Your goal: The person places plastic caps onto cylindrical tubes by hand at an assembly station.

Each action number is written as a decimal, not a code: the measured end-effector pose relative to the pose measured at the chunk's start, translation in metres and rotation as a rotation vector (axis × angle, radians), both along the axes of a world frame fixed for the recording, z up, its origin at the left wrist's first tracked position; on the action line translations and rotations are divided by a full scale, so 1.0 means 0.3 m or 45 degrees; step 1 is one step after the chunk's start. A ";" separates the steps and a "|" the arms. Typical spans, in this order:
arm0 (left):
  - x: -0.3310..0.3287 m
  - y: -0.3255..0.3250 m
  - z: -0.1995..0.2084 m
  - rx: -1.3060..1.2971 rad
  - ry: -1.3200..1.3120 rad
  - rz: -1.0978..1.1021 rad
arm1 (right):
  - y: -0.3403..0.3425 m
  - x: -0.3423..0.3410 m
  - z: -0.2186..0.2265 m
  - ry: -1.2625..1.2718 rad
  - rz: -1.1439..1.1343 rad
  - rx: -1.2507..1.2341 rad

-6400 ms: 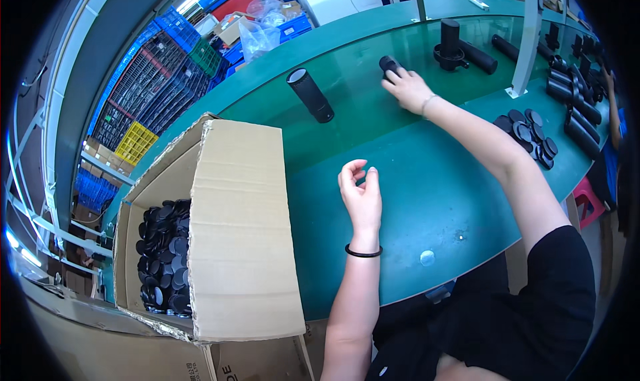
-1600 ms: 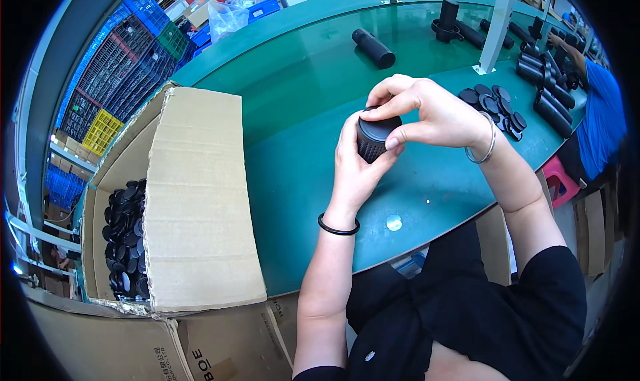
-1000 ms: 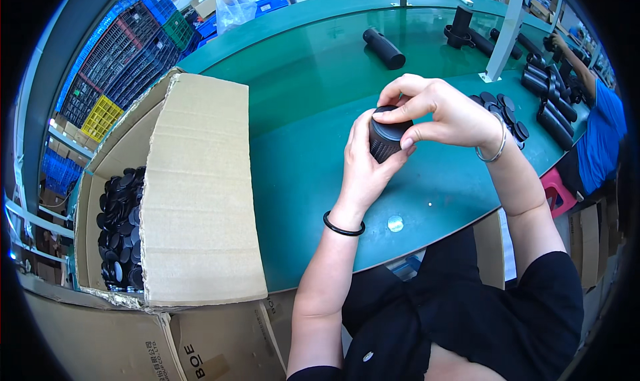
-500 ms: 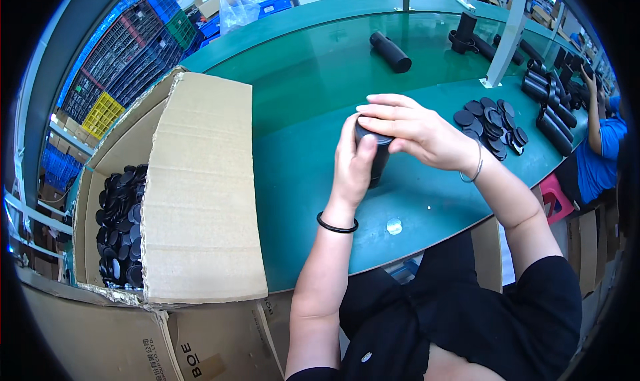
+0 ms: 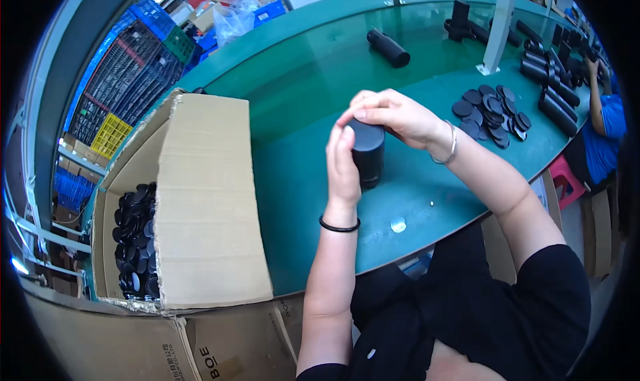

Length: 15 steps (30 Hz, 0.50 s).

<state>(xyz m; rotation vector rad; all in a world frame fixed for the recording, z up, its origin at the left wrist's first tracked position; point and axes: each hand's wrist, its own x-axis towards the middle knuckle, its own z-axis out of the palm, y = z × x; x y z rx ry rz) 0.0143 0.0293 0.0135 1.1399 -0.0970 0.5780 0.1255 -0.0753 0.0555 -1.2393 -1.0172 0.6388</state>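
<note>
A black cylinder [image 5: 369, 160] with a flat round top stands upright on the green table in front of me. My left hand [image 5: 342, 168] is closed against its left side, the fingers reaching up along the wall to the rim. From the far right, my right hand [image 5: 395, 116] curls over the back of the top edge, its thumb near the rim; some of its fingertips are hidden behind the left hand. Black round discs [image 5: 490, 111] lie in a loose pile to the right.
On the left stands an open cardboard box [image 5: 210, 208] holding many black discs [image 5: 137, 241]. One black tube [image 5: 388, 48] lies farther back. More tubes [image 5: 557, 108] are heaped at the right, beside a metal post [image 5: 499, 31] and a co-worker in a blue sleeve [image 5: 612, 118].
My right hand has slid back from the cylinder's top toward its far rim, uncovering the flat top. The left hand has shifted slightly left along the side. The whole view has tilted a little.
</note>
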 end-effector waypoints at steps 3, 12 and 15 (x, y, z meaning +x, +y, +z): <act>0.021 0.027 0.027 -0.073 0.056 -0.053 | 0.008 0.001 0.006 -0.081 0.005 0.084; 0.009 0.025 0.027 0.073 0.119 0.120 | -0.055 -0.062 0.012 -0.470 -0.008 -0.128; -0.020 0.006 0.028 0.021 0.151 0.082 | -0.048 -0.057 0.013 -0.243 0.067 -0.115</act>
